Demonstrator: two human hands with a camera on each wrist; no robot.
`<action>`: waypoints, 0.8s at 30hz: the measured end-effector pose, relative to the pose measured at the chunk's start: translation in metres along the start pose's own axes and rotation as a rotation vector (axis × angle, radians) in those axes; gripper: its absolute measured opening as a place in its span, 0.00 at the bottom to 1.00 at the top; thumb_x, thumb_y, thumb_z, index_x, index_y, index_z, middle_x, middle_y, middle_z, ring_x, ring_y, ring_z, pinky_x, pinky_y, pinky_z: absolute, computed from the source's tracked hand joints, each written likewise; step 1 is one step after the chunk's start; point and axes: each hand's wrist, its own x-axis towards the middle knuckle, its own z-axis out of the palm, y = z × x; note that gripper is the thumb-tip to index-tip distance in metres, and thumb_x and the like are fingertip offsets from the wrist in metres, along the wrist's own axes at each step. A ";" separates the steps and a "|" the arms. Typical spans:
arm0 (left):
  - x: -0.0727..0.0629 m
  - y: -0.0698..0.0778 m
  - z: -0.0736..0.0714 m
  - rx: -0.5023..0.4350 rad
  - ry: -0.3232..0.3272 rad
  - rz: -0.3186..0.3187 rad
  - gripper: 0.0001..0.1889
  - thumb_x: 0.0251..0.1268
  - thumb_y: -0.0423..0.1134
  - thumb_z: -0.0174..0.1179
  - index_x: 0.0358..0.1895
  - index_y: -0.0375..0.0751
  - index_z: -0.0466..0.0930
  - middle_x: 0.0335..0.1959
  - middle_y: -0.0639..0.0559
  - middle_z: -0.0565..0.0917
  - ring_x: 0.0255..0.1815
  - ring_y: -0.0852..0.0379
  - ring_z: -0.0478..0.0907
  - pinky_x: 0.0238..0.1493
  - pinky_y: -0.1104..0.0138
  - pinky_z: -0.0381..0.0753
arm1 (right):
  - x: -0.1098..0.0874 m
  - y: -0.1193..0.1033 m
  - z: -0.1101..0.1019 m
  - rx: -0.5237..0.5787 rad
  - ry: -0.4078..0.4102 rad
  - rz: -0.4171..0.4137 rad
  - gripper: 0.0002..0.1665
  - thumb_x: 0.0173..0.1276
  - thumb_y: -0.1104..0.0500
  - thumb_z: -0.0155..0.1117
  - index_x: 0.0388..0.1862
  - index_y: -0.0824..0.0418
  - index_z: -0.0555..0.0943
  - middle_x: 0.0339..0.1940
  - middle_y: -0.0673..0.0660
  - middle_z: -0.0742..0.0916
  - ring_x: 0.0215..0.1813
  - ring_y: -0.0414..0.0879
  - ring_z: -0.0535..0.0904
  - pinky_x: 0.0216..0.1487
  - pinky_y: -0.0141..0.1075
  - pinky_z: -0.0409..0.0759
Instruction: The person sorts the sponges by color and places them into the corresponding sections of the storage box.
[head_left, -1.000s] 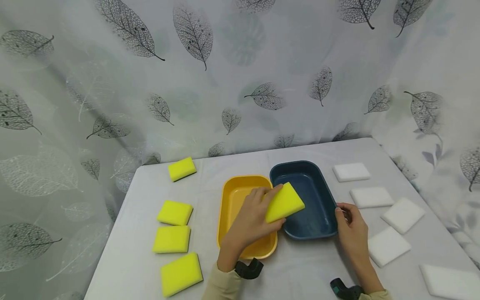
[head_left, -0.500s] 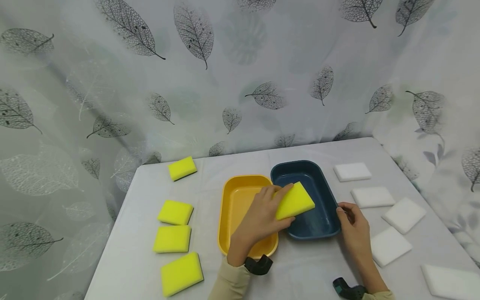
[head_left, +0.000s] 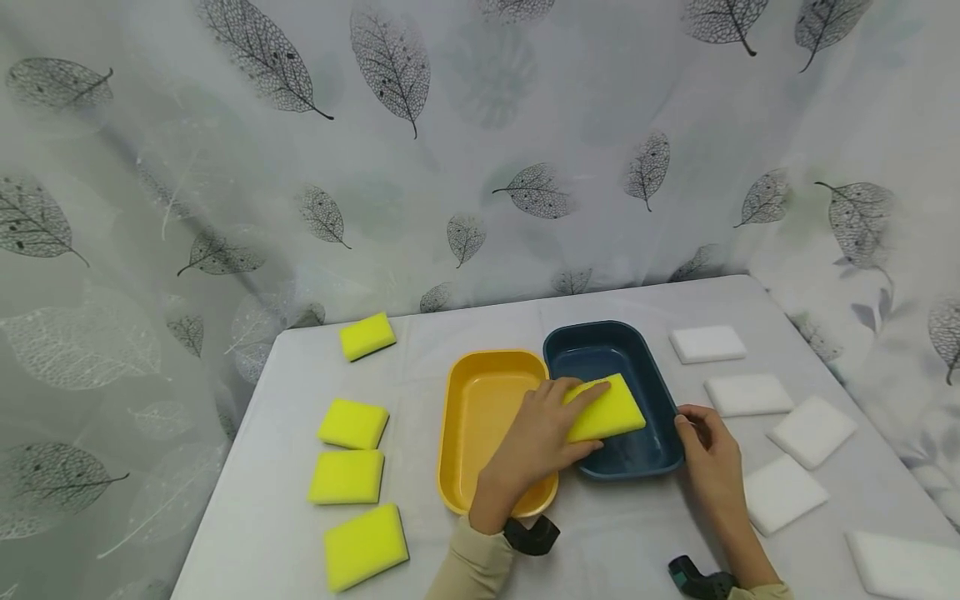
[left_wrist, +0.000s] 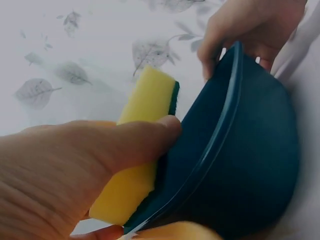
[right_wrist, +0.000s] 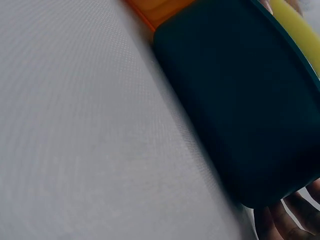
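Location type: makeshift tabletop recording station. Indications: a leaf-print curtain (head_left: 450, 108) screens the back and both sides of a white-covered table (head_left: 251, 525); small black cameras (head_left: 534, 536) are worn at both wrists. The curtain conceals the surrounding room; home, office or lab cannot be determined.

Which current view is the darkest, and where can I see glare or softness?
Right wrist view: darkest, the outside of the blue tray nearly black. Left wrist view: faint glare along its rim, the leaf-print curtain behind soft. Head view: brighter, with clear edges on the held yellow sponge.
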 end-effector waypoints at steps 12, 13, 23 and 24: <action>0.007 0.015 0.005 -0.007 -0.011 -0.012 0.35 0.69 0.59 0.67 0.78 0.68 0.67 0.70 0.50 0.74 0.68 0.52 0.71 0.68 0.61 0.78 | -0.001 -0.001 0.000 -0.007 -0.004 -0.002 0.24 0.84 0.50 0.50 0.66 0.64 0.76 0.64 0.61 0.82 0.51 0.20 0.69 0.51 0.10 0.66; 0.008 0.016 0.006 -0.008 -0.012 -0.012 0.35 0.69 0.59 0.67 0.78 0.68 0.67 0.70 0.50 0.74 0.68 0.52 0.71 0.68 0.62 0.78 | -0.001 -0.001 0.000 -0.009 -0.005 -0.002 0.24 0.84 0.50 0.50 0.66 0.64 0.76 0.64 0.61 0.82 0.51 0.20 0.69 0.51 0.09 0.65; 0.013 0.020 0.016 0.059 -0.043 -0.003 0.35 0.71 0.55 0.65 0.79 0.65 0.66 0.69 0.49 0.74 0.67 0.51 0.71 0.66 0.64 0.79 | -0.001 -0.003 -0.002 0.001 -0.022 -0.006 0.24 0.84 0.49 0.50 0.66 0.65 0.76 0.65 0.63 0.82 0.51 0.19 0.69 0.50 0.09 0.66; 0.014 0.020 0.017 0.068 -0.046 -0.001 0.34 0.71 0.55 0.65 0.79 0.65 0.67 0.69 0.49 0.74 0.67 0.51 0.71 0.66 0.63 0.79 | -0.001 -0.003 -0.002 0.002 -0.023 -0.005 0.24 0.84 0.49 0.50 0.66 0.65 0.76 0.66 0.63 0.81 0.51 0.20 0.69 0.51 0.08 0.66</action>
